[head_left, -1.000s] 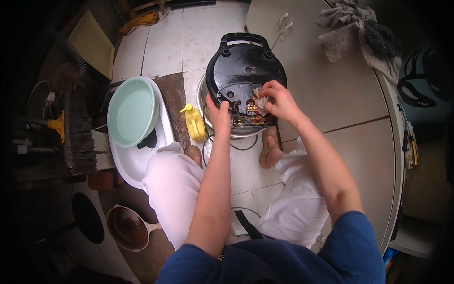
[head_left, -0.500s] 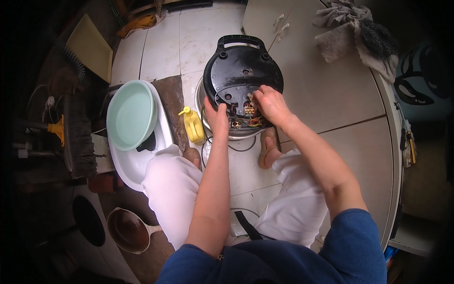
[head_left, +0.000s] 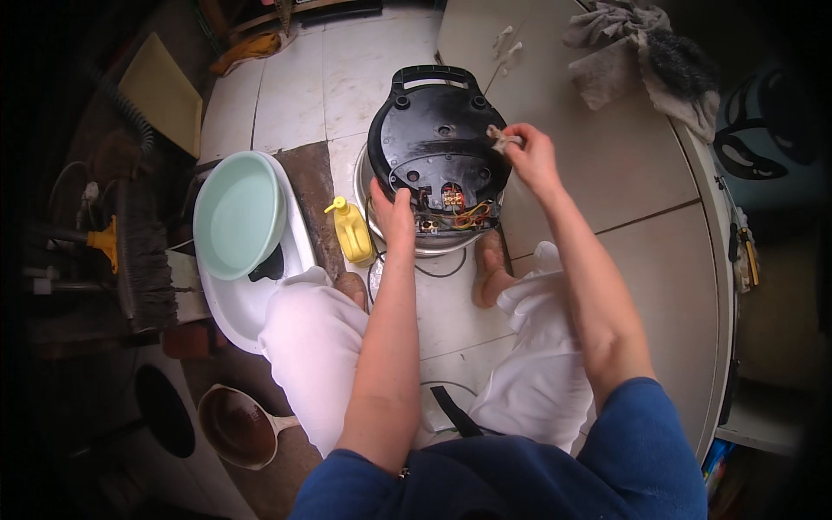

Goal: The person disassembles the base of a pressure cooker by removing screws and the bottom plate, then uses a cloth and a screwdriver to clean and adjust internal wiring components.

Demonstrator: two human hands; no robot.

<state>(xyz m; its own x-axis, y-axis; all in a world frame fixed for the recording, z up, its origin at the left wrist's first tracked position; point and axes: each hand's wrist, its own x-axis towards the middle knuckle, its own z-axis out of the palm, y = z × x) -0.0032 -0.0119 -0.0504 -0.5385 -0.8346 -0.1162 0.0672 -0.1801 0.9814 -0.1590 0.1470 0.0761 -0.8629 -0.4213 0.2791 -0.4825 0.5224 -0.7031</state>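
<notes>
A round black appliance (head_left: 442, 139) lies underside up on a silver round base (head_left: 360, 173) between my feet, handle at the far side. At its near end an opening shows a terminal block and coloured wires (head_left: 452, 198). My left hand (head_left: 392, 208) grips its lower left edge. My right hand (head_left: 530, 156) pinches a crumpled, dirty pale cloth (head_left: 496, 139) at the appliance's upper right edge. A yellow plastic jug (head_left: 354, 236) stands just left of the appliance, with a black cord running beside it.
A mint basin (head_left: 234, 212) sits in a white oval tub (head_left: 225, 321) at left, near a brush (head_left: 139, 260), yellow board (head_left: 156, 87) and brown-stained pan (head_left: 234, 425). Grey rags (head_left: 607, 61) drape over pale cabinet doors (head_left: 624, 260) at right. An orange cloth (head_left: 247, 52) lies at back.
My right hand has lifted away from the wiring opening, up and right to the appliance's edge, with the cloth. My left hand stays on the edge; the view has shifted slightly.
</notes>
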